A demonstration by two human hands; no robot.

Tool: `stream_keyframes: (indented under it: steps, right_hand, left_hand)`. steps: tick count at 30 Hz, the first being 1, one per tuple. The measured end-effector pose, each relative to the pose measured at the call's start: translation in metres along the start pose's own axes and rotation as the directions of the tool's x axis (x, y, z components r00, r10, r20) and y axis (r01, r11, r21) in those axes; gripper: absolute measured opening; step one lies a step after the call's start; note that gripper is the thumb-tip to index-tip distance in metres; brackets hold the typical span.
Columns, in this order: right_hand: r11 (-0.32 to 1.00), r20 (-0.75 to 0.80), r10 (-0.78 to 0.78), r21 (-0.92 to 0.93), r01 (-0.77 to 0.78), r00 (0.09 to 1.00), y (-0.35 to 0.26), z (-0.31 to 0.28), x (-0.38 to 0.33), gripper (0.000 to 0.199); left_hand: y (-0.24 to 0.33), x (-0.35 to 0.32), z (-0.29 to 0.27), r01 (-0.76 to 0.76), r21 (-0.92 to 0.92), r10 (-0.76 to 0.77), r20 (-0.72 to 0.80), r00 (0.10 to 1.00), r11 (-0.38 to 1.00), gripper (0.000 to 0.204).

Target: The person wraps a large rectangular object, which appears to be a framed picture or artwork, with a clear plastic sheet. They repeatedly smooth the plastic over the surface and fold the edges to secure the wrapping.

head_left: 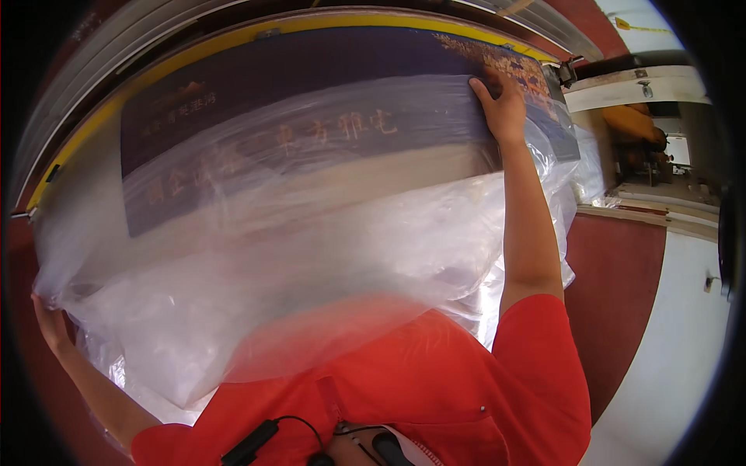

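Note:
A wide dark blue printed panel (pixel 311 58) with gold characters lies in front of me. A loose sheet of clear plastic film (pixel 311 225) covers its lower part and drapes toward my body, over my red shirt. My left hand (pixel 53 322) is at the far left, closed on the bunched corner of the film; its fingertips are partly hidden. At the upper right, my right hand (pixel 505 105) rests on the panel by the film's upper edge, thumb spread away from the fingers. Part of those fingers blends into the dark print.
A yellow strip (pixel 233 39) runs along the panel's far edge, with metal rails (pixel 101 70) beyond it. On the right stand a pale frame (pixel 637 85) and machinery (pixel 641 136). The floor is red (pixel 622 287) and white (pixel 653 373).

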State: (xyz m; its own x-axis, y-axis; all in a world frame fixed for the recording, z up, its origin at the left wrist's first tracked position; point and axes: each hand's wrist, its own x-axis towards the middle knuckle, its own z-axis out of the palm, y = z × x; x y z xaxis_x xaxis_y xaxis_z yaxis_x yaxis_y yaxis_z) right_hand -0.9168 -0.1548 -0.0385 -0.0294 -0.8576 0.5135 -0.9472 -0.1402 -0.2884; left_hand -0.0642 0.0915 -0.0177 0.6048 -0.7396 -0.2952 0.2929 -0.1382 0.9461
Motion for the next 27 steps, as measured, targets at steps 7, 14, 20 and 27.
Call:
stream_keyframes:
  steps: [7, 14, 20, 27]
  right_hand:
    - [0.746, 0.170, 0.111, 0.637, -0.195, 0.979, -0.016, -0.010, 0.004, 0.015]
    - [0.662, 0.300, 0.403, 0.556, -0.502, 0.864, 0.005, -0.014, 0.012, 0.017]
    - [0.809, 0.080, 0.412, 0.427, -0.405, 0.908, 0.038, 0.039, 0.115, 0.024]
    - [0.796, 0.042, 0.532, 0.317, -0.516, 0.846, 0.043, 0.055, 0.107, 0.041]
  left_hand:
    - [0.019, 0.021, -0.002, -0.453, 0.794, 0.360, 0.318, 0.877, 0.405, 0.037]
    - [-0.047, 0.156, 0.046, -0.282, 0.866, 0.693, -0.097, 0.715, 0.412, 0.035]
    - [-0.031, 0.246, 0.098, -0.423, 0.622, 0.630, -0.148, 0.763, 0.659, 0.036]
    - [-0.041, 0.212, 0.139, 0.063, 0.973, 0.546, 0.071, 0.835, -0.223, 0.036]
